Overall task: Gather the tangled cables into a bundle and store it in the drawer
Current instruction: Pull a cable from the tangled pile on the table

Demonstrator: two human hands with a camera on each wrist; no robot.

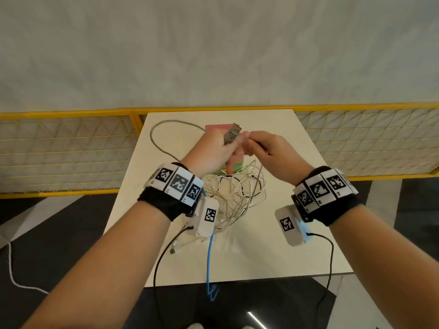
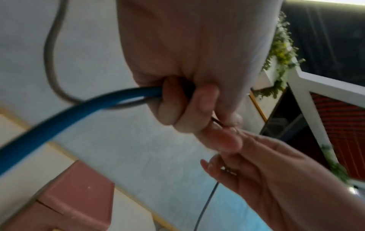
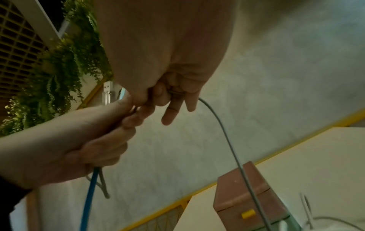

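Note:
Above the table, my left hand grips a blue cable and a thick grey cable in a fist, with connector plugs sticking out on top. My right hand touches the left fist and pinches a thin grey cable that hangs down. The left wrist view shows the blue cable and the grey cable leaving the fist. A tangle of thin white and black cables lies on the table below my hands. The small pink drawer box stands behind them, its yellow handle showing.
The pale table ends near my body, and the blue cable hangs over that front edge. A yellow mesh fence runs behind and beside the table. A loose plug lies near the left edge. A white cord trails on the dark floor.

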